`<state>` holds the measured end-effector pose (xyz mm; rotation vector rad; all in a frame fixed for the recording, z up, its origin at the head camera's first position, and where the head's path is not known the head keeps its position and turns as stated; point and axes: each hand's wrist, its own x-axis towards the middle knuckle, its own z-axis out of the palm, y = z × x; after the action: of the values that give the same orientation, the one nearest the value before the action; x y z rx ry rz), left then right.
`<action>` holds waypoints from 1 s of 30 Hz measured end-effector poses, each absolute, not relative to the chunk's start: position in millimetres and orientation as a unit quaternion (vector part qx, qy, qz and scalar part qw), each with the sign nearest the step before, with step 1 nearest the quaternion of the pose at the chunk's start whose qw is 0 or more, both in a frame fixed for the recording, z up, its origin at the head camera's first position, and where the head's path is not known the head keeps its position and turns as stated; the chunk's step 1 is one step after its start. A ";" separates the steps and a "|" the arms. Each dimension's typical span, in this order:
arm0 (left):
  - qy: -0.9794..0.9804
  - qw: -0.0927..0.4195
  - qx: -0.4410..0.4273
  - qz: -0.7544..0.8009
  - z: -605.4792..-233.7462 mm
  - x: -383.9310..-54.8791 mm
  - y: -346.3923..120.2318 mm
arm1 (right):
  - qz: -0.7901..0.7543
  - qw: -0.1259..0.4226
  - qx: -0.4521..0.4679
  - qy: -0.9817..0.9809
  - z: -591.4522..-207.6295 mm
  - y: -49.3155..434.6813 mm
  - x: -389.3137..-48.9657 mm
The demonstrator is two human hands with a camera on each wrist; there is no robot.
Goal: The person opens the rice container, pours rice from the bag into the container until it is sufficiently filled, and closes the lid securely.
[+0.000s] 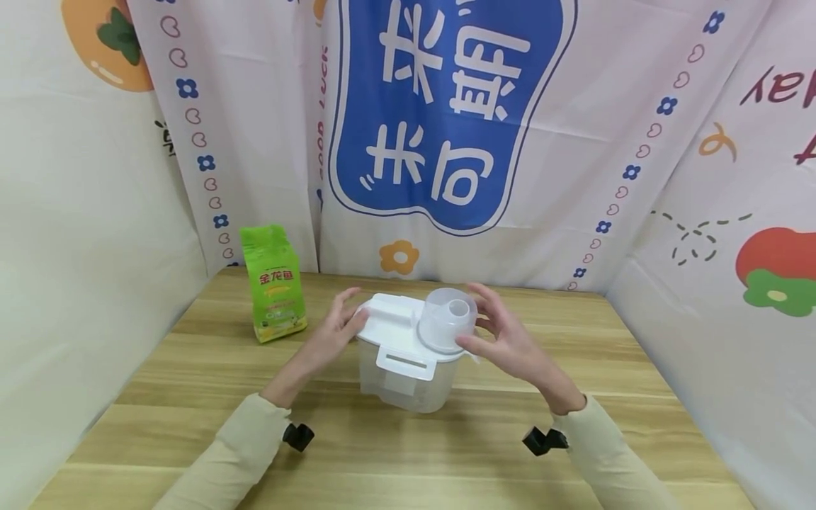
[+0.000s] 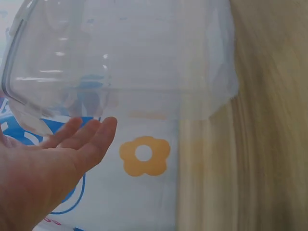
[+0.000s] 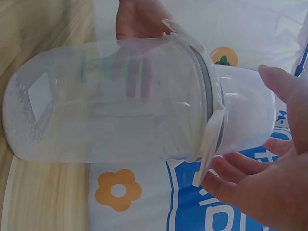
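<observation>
Clear plastic forms the container [image 1: 401, 375], which is seen in the head view standing on the wooden worktop [image 1: 191, 397] in the middle, between the two hands. Its white lid [image 1: 392, 333] carries a translucent round cap [image 1: 448, 319]. The left hand [image 1: 333, 331] is laid against the left edge of the lid with fingers nearly straight. The right hand [image 1: 503, 340] is held spread just beside the cap; whether it touches cannot be told. A green bag [image 1: 274, 283] stands to the left, apart from the container.

In the left wrist view, the container [image 2: 120, 57] is seen close above the open palm of the left hand [image 2: 53, 168], fingers straight.

In the right wrist view, the container [image 3: 110, 106] and its cap [image 3: 243, 115] are seen near the spread fingers of the right hand [image 3: 260, 192].
</observation>
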<state>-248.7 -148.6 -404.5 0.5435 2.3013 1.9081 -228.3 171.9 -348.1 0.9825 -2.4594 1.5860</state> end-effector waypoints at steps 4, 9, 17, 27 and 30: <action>0.773 0.073 0.176 0.604 -410.3 -248.3 -152.9 | 0.501 0.062 0.328 -0.799 -349.2 166.8 -226.8; 0.788 0.101 0.197 0.574 -419.8 -247.5 -160.4 | 0.478 0.089 0.332 -0.808 -350.0 158.2 -227.5; 0.752 0.101 0.297 0.579 -430.8 -249.7 -162.6 | 0.456 0.106 0.337 -0.817 -352.6 148.3 -230.0; 0.765 0.131 0.299 0.555 -431.1 -247.6 -156.5 | 0.440 0.142 0.357 -0.812 -359.0 146.3 -232.8; 0.766 0.134 0.307 0.549 -429.8 -246.4 -158.0 | 0.445 0.157 0.354 -0.808 -363.3 144.8 -233.4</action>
<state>-246.4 -158.0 -429.8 0.8890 2.2218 1.5907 -233.4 144.8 -363.3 1.0126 -2.3126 1.2727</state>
